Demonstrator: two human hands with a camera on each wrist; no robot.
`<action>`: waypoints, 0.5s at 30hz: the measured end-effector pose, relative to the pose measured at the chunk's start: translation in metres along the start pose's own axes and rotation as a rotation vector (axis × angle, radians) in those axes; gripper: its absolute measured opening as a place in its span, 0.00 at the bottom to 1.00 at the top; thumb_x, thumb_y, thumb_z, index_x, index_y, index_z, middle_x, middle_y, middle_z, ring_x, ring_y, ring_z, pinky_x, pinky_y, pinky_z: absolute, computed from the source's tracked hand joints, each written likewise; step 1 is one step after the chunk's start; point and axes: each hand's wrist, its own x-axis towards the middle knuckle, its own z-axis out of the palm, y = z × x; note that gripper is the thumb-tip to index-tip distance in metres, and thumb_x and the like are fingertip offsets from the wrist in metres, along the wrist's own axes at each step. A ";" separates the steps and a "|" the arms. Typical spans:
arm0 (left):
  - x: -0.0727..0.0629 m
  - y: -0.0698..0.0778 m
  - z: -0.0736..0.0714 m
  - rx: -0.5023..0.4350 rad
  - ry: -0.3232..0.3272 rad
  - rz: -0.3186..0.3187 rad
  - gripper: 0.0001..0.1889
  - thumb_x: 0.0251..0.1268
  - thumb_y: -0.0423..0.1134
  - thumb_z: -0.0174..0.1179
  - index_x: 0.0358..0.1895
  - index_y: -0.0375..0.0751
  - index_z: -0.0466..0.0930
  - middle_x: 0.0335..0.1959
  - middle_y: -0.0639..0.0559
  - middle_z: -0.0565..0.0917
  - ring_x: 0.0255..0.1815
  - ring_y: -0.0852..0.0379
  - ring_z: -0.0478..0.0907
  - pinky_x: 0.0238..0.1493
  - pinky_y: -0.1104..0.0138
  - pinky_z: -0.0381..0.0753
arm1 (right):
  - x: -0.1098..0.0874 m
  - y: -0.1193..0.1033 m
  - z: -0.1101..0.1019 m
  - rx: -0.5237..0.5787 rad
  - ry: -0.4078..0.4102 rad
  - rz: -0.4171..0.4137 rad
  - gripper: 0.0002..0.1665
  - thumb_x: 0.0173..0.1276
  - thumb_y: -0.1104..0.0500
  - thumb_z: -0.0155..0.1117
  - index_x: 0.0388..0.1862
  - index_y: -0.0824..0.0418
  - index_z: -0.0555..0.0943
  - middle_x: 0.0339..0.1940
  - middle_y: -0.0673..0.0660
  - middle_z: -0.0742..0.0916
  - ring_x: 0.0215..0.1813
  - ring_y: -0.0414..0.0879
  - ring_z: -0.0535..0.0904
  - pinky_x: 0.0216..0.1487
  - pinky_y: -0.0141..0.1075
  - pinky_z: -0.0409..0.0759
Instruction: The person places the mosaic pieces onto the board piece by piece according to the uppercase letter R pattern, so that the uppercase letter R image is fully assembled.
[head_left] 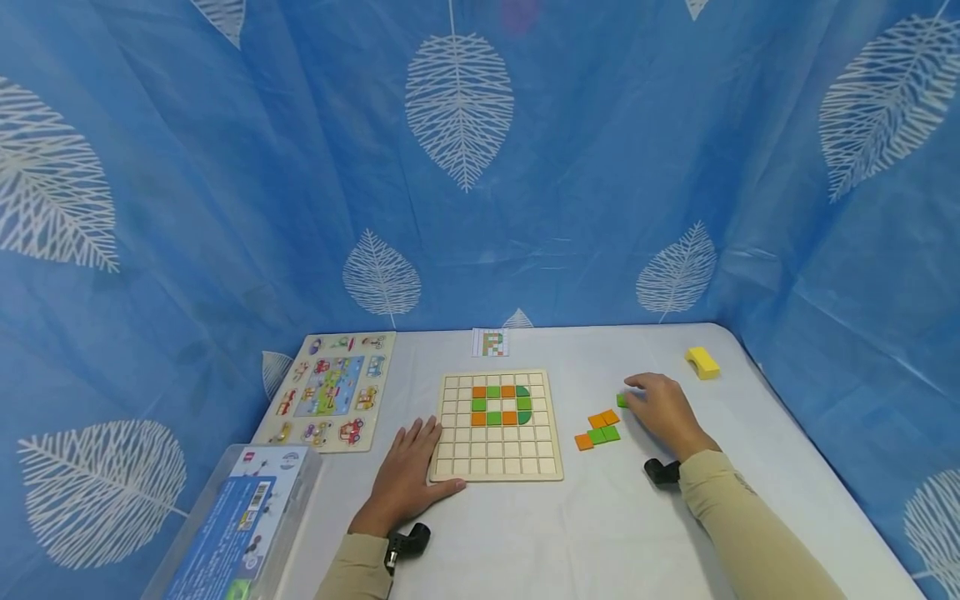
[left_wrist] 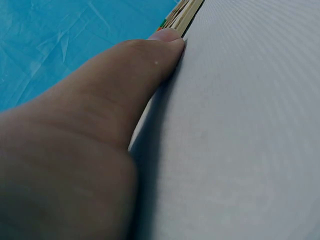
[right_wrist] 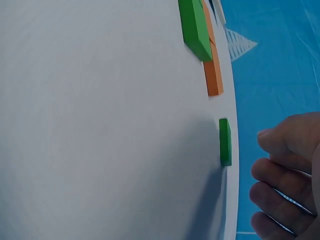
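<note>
Tile (head_left: 622, 401), flat, green and square, lies to the right of the beige wooden grid board (head_left: 498, 450), just below the fingertips of the right hand (head_left: 663, 410) and on their board-facing side. Being square, it has no long axis to tell. The right hand is much the nearer; its fingers are loosely curved and hold nothing. In the head view the fingertips seem to meet the tile, but the right wrist view shows a gap between them.

Between that tile and the board lie three orange square tiles (head_left: 596, 421) and two other green square tiles (head_left: 597, 436). On the board, a ring of orange and green pieces (head_left: 493, 419) has rounded dark-green pieces (head_left: 524, 417) at its right corners.

The left hand (head_left: 408, 471) spreads its fingers at the board's left edge; the left wrist view shows its thumb at the board's side.

Beyond the board is a small printed card (head_left: 491, 342); to its far right, a yellow arched block (head_left: 702, 363); to its left, a colourful picture puzzle (head_left: 330, 387).
</note>
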 end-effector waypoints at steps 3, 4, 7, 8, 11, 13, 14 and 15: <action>0.000 0.000 -0.001 -0.008 -0.003 0.000 0.60 0.56 0.80 0.64 0.82 0.39 0.62 0.83 0.44 0.61 0.84 0.42 0.51 0.83 0.48 0.45 | -0.001 0.004 -0.003 0.005 -0.009 0.025 0.18 0.74 0.64 0.68 0.58 0.72 0.85 0.58 0.71 0.86 0.63 0.68 0.79 0.66 0.65 0.75; 0.000 0.001 -0.001 -0.012 -0.002 -0.001 0.60 0.56 0.79 0.64 0.82 0.39 0.62 0.83 0.44 0.61 0.84 0.42 0.51 0.83 0.48 0.45 | -0.001 0.005 -0.004 0.008 -0.010 0.028 0.18 0.74 0.64 0.68 0.59 0.72 0.84 0.58 0.71 0.85 0.64 0.69 0.78 0.66 0.65 0.75; 0.000 0.001 -0.002 -0.015 -0.001 -0.001 0.60 0.56 0.78 0.65 0.82 0.38 0.63 0.83 0.44 0.61 0.84 0.42 0.51 0.83 0.48 0.45 | -0.002 0.007 -0.006 0.013 -0.012 0.033 0.19 0.74 0.64 0.68 0.59 0.73 0.84 0.59 0.72 0.85 0.64 0.70 0.77 0.66 0.66 0.74; 0.000 0.001 -0.002 -0.015 0.000 -0.001 0.60 0.56 0.78 0.65 0.82 0.38 0.63 0.83 0.44 0.61 0.84 0.42 0.51 0.83 0.48 0.45 | -0.002 0.008 -0.006 0.014 -0.013 0.032 0.19 0.74 0.64 0.68 0.59 0.73 0.84 0.59 0.73 0.85 0.64 0.70 0.77 0.66 0.66 0.74; -0.001 0.002 -0.002 -0.013 0.003 -0.001 0.60 0.56 0.78 0.65 0.82 0.38 0.63 0.83 0.44 0.62 0.84 0.42 0.51 0.83 0.48 0.45 | -0.004 0.008 -0.008 0.019 -0.023 0.041 0.20 0.74 0.64 0.68 0.60 0.73 0.83 0.59 0.73 0.84 0.65 0.70 0.76 0.67 0.66 0.73; -0.001 0.003 -0.002 -0.014 0.005 -0.002 0.60 0.56 0.78 0.65 0.82 0.38 0.63 0.83 0.44 0.62 0.84 0.42 0.51 0.83 0.48 0.45 | -0.004 0.009 -0.008 0.022 -0.032 0.043 0.20 0.75 0.63 0.68 0.61 0.73 0.83 0.60 0.73 0.84 0.66 0.70 0.76 0.67 0.67 0.72; -0.001 0.003 -0.002 -0.014 0.006 -0.003 0.60 0.56 0.78 0.65 0.82 0.38 0.63 0.83 0.44 0.62 0.84 0.42 0.51 0.83 0.48 0.45 | -0.004 0.009 -0.008 0.024 -0.035 0.045 0.20 0.75 0.63 0.68 0.61 0.73 0.83 0.60 0.73 0.84 0.66 0.70 0.76 0.68 0.67 0.72; -0.002 0.003 -0.002 -0.015 0.006 -0.003 0.60 0.56 0.78 0.66 0.82 0.39 0.63 0.82 0.44 0.62 0.84 0.42 0.51 0.83 0.48 0.45 | -0.004 0.009 -0.008 0.027 -0.040 0.047 0.20 0.75 0.63 0.68 0.61 0.73 0.83 0.61 0.73 0.84 0.67 0.70 0.75 0.68 0.67 0.72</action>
